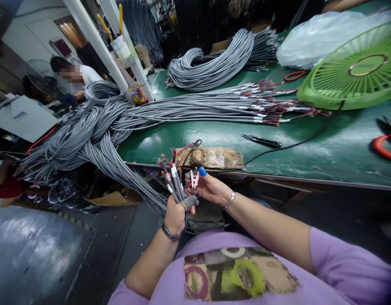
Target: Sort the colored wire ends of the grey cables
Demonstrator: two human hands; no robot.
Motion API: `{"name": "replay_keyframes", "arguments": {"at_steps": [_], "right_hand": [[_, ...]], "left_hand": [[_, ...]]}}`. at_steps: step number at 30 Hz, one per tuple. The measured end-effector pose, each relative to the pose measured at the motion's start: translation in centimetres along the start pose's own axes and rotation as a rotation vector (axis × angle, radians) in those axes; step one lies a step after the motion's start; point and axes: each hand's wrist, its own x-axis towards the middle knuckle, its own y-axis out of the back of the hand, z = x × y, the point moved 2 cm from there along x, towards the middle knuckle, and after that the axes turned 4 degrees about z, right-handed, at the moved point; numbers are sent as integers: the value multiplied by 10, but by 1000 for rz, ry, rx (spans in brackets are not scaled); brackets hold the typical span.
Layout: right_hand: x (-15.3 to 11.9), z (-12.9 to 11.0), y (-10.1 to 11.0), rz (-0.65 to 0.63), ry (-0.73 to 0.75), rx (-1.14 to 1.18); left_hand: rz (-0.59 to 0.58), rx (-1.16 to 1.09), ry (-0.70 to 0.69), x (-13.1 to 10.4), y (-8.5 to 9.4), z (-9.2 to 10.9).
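Note:
My left hand (176, 215), a grey cover on its thumb, is closed around several grey cables (177, 183). Their stripped ends point up, showing white bands and thin coloured wires. Close beside them my right hand (213, 187), with a blue cover on one fingertip, grips a small pale pink-and-white clip-like tool (194, 178); its exact kind is unclear. The tool is near the loose wires, but contact cannot be made out. Just beyond the hands, a wooden board (222, 157) with a brownish block on it lies at the bench edge.
Long grey cable bundles (183, 108) stretch across the green bench (325, 148), with a coiled bundle (214, 63) behind. Black thread snips (262, 140), orange-handled scissors (387, 146) and a green fan (351, 72) are to the right. Another person (90, 74) sits at far left.

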Motion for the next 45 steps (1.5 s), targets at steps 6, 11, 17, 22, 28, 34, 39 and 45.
{"name": "replay_keyframes", "arguments": {"at_steps": [6, 11, 17, 22, 28, 34, 39, 45], "right_hand": [[-5, -1, 5, -53, -12, -41], [-21, 0, 20, -100, -30, -140], [-50, 1, 20, -22, 71, -452], [-59, -1, -5, -47, 182, -670], [-56, 3, -5, -31, 114, -659], [-56, 3, 0, 14, 161, -634], [-59, 3, -13, -85, 159, -699], [-56, 0, -14, -88, 161, -755]], "left_hand": [[2, 47, -26, -3, 6, -9], [40, 104, -52, -8, 12, -15], [105, 110, -130, -6, 14, -25], [-22, 199, -106, -10, 13, -24], [-141, 297, -85, -18, 12, -19], [13, 173, -133, -13, 15, -27], [-29, 214, -100, -11, 17, -29], [-211, 309, -70, -9, 16, -17]]}}
